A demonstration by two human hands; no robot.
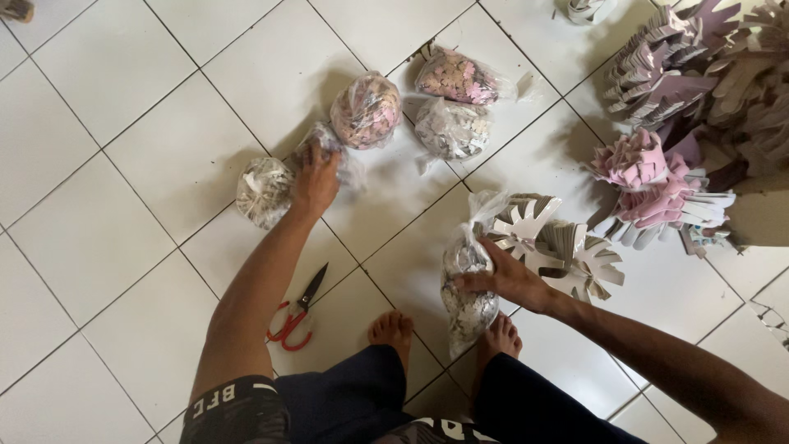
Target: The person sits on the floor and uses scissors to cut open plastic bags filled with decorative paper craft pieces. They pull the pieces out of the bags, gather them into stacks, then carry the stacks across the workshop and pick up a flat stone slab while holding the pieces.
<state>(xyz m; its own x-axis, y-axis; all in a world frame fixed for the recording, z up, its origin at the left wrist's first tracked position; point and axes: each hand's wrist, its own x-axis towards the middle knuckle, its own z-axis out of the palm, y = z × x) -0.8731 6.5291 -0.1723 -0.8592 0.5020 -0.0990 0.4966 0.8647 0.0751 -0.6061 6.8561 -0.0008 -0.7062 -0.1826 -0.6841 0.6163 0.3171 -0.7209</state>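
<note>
My left hand [316,178] reaches forward and grips the top of a clear plastic bag [339,156] lying on the white tiled floor. Just left of it sits another clear bag of pale cut-out pieces [263,191]. My right hand [505,278] rests on a clear bag of white cut-outs [467,296] that stands by my right foot [500,337], its fingers closed on the bag's side. My left foot [393,330] is beside it.
Red-handled scissors [297,312] lie by my left leg. Three more filled bags sit ahead: pink [366,109], pink-and-tan [457,76], white [452,128]. Stacks of hand-shaped foam cut-outs lie right: grey-white [559,242], pink [649,177], mauve [682,57].
</note>
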